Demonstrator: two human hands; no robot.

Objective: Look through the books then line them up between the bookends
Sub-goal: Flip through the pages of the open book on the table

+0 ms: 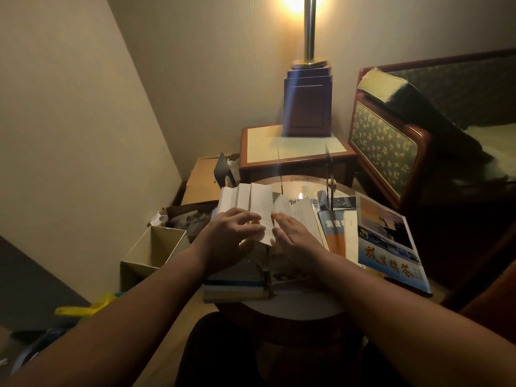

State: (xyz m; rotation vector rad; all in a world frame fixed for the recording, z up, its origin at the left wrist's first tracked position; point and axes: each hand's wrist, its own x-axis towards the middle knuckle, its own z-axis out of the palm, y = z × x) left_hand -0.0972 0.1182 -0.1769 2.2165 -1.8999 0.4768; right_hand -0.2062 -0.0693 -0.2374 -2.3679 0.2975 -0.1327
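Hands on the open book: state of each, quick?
Left hand: fingers bent over the open book's left pages; grip cannot be told.
Right hand: open, flat on its right page.
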